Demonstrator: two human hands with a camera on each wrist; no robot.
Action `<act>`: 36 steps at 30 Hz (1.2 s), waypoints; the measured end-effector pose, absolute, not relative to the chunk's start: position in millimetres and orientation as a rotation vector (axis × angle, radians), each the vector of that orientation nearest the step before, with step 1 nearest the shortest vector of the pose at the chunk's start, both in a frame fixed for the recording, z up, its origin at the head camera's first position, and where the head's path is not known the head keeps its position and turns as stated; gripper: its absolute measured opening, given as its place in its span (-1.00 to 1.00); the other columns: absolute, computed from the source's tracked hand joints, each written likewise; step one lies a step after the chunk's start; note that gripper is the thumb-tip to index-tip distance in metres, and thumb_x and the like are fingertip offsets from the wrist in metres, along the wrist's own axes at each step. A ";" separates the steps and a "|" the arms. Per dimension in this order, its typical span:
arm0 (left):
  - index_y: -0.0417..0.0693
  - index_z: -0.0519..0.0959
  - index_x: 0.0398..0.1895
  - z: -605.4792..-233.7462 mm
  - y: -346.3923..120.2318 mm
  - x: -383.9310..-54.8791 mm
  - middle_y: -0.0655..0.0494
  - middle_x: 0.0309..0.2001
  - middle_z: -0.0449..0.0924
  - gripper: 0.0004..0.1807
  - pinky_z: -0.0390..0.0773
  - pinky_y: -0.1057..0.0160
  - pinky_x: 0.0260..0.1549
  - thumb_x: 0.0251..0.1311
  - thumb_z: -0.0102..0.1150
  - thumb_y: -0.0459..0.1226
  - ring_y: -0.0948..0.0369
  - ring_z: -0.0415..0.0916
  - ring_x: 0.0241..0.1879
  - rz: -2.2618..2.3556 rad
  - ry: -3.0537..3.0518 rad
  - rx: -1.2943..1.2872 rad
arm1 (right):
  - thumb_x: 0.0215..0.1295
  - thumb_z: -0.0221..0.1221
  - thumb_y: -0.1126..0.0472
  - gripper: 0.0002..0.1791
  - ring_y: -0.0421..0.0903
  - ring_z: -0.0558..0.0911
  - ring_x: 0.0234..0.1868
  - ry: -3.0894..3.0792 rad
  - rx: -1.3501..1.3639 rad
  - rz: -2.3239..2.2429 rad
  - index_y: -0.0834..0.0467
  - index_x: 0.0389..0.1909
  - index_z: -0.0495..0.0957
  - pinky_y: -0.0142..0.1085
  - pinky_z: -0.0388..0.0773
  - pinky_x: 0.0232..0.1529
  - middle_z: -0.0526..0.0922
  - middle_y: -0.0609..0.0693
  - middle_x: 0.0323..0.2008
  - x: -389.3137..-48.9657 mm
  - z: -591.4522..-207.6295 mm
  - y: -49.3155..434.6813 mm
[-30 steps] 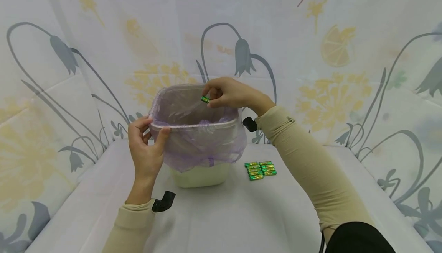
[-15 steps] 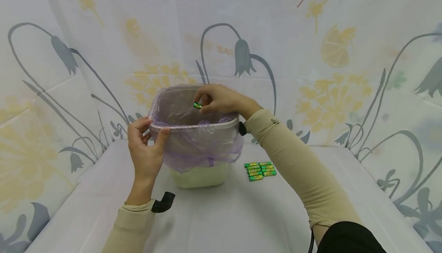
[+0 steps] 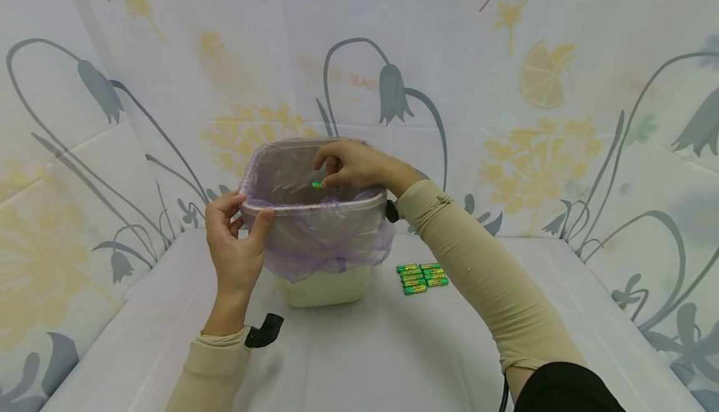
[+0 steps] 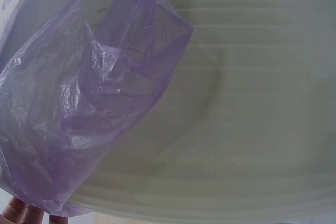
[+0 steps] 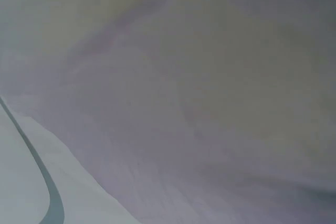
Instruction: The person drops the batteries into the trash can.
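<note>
We see that the left hand (image 3: 236, 243) grips the bin (image 3: 326, 290); the right hand (image 3: 354, 165) has thumb and finger parted, and one green battery (image 3: 316, 185) is just below them, over the bin's opening.

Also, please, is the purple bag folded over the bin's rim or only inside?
Folded over: in the head view, the purple bag hangs down outside the bin, leaving its lower part uncovered.

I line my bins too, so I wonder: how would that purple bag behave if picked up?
The purple bag would probably be floppy, since it hangs in loose wrinkles over the bin. It looks thin enough to see through, so it is likely light and perhaps easily torn.
</note>
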State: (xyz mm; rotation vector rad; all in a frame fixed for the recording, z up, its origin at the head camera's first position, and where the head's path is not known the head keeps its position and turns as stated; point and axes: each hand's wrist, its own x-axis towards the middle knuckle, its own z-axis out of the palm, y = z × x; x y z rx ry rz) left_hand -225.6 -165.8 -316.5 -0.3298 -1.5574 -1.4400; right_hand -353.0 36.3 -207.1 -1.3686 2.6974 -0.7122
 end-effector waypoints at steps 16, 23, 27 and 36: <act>-0.61 0.29 -0.04 -296.9 -154.0 -204.3 -0.30 0.07 0.34 -0.42 0.43 0.37 -0.08 0.09 0.36 -0.33 -0.04 0.40 0.00 -1.434 -1.570 -0.363 | 0.15 0.35 0.11 -0.63 -0.18 0.55 -0.29 2.752 -1.401 -0.859 0.03 -0.02 0.54 -0.33 0.50 -0.16 0.59 -0.07 -0.37 -344.0 -199.0 60.1; -0.58 0.30 -0.04 -298.1 -155.3 -205.2 -0.26 0.06 0.35 -0.39 0.43 0.39 -0.07 0.08 0.38 -0.27 0.05 0.41 0.00 -1.432 -1.559 -0.368 | 0.15 0.35 0.12 -0.62 -0.17 0.54 -0.29 2.827 -1.409 -0.969 0.08 -0.01 0.54 -0.29 0.51 -0.16 0.57 -0.05 -0.35 -329.4 -193.9 98.7; -0.57 0.30 -0.03 -298.4 -155.2 -204.7 -0.20 0.07 0.36 -0.40 0.43 0.39 -0.07 0.07 0.38 -0.28 0.07 0.41 0.01 -1.439 -1.564 -0.361 | 0.15 0.34 0.15 -0.63 -0.14 0.54 -0.29 2.847 -1.392 -1.003 0.10 -0.03 0.55 -0.25 0.52 -0.17 0.55 -0.02 -0.32 -318.4 -195.9 122.2; -0.61 0.29 -0.05 -297.8 -156.2 -205.8 -0.31 0.06 0.34 -0.41 0.43 0.38 -0.08 0.10 0.36 -0.30 0.00 0.40 0.00 -1.413 -1.578 -0.366 | 0.14 0.36 0.06 -0.60 -0.16 0.55 -0.26 2.893 -1.241 -0.985 0.05 -0.02 0.54 -0.23 0.53 -0.15 0.56 -0.04 -0.26 -300.5 -228.0 165.0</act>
